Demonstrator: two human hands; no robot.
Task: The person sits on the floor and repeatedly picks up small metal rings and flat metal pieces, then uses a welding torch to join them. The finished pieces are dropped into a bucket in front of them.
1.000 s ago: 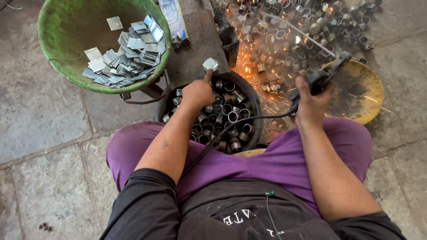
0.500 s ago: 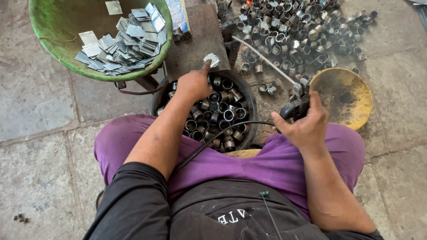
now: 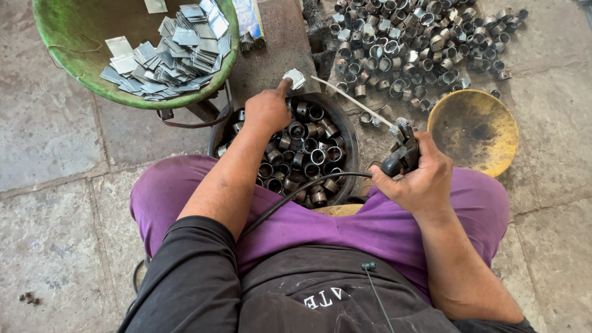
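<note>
My left hand (image 3: 268, 111) pinched a small square grey metal plate (image 3: 295, 78) on the dark block (image 3: 271, 55) beyond the black tub of steel rings (image 3: 302, 154); my right hand (image 3: 419, 182) gripped the rod-tipped welding holder (image 3: 401, 148); the rod tip needed bringing to the plate.

Metal stock, worn stone, soft cloth

Around the dark tub (image 3: 345, 132) we see dull, sooty metal rings (image 3: 296, 154); left of it, matt grey sheet-metal squares (image 3: 166, 58) in a scuffed green basin (image 3: 68, 49); right of it, a tarnished yellow bowl (image 3: 475, 132). The floor (image 3: 49, 142) is rough stone, our trousers (image 3: 382, 228) purple cloth.
</note>
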